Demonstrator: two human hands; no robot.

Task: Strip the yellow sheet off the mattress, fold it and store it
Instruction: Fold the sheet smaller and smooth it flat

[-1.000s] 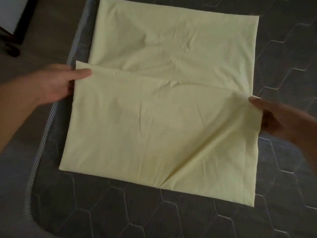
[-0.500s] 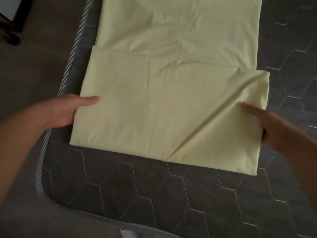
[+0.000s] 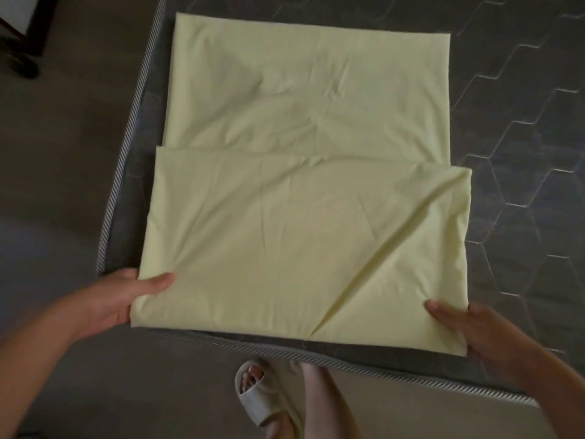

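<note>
The yellow sheet lies folded flat on the dark grey quilted mattress, its near half doubled over the far half. My left hand grips the near left corner, thumb on top and fingers underneath. My right hand holds the near right corner, thumb lying on the cloth and fingers hidden below. A diagonal crease runs across the near right part of the sheet. The sheet's near edge sits right at the mattress's striped front border.
The mattress's striped piping marks its left edge, with brown floor beyond. My foot in a beige sandal stands on the floor just before the front edge. A dark furniture leg is at the top left.
Both hands slid along the sheet's sides from the fold line down to the near corners. The view shifted back, so the mattress's front edge and my foot show.
</note>
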